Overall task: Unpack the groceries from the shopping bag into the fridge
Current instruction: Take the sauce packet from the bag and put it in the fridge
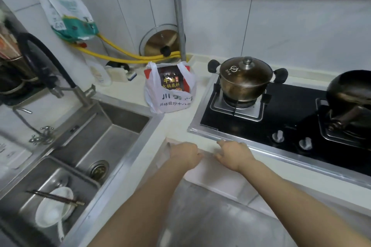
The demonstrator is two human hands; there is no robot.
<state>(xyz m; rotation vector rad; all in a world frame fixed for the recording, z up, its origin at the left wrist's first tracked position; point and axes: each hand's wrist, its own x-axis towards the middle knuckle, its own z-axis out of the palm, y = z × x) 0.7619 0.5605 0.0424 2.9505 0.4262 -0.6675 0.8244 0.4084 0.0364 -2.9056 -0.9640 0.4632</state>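
A white plastic shopping bag [170, 90] with printed characters stands on the pale counter [174, 124] between the sink and the stove. A red and dark packet [171, 78] shows through its open top. My left hand [185, 154] and my right hand [233, 154] both rest at the counter's front edge, well short of the bag, fingers loosely curled, holding nothing. No fridge is in view.
A steel double sink [86, 146] lies at left, with a white bowl and chopsticks [54, 204] in the near basin and a black tap [40, 62] behind. The gas stove [281, 118] at right carries a lidded pot [246, 78] and a dark pan [351, 94].
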